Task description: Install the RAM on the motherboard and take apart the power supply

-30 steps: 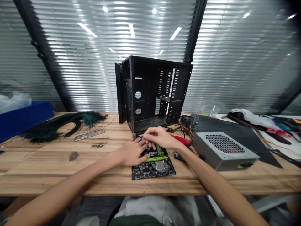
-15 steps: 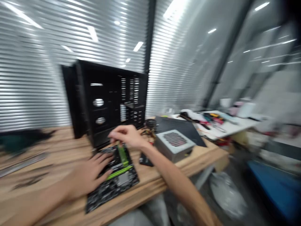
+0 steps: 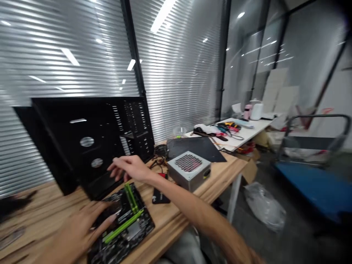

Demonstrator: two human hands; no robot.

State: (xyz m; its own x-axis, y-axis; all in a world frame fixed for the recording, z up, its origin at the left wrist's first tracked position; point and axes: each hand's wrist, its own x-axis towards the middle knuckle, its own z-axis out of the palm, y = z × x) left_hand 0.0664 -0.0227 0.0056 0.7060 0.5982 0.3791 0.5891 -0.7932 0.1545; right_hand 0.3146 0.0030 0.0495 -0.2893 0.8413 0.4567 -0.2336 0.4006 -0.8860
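A black motherboard [image 3: 129, 223] with bright green slots lies flat on the wooden table, nearest to me. My left hand [image 3: 82, 223] rests on the board's left side, fingers stretched out and apart, covering part of it. Over the board's far edge hovers my right hand [image 3: 132, 168], its fingers loosely bent and apart, with nothing visible in them. Just behind that hand stands an open black computer case [image 3: 63, 135] with round holes in its wall. A grey power supply [image 3: 189, 168] with a fan grille sits to the right of the right forearm.
Beside the board lies a small black item [image 3: 161, 196]. Cables [image 3: 159, 157] and a dark flat panel [image 3: 198, 146] are behind the power supply. Tools [image 3: 229, 126] lie on a white table further right. A blue cart [image 3: 310, 183] and a plastic bag [image 3: 265, 205] are on the floor.
The view has turned to the right, so the case and board appear further left. My right hand has lifted away from the green slot and its fingers have loosened. My left hand stays on the motherboard.
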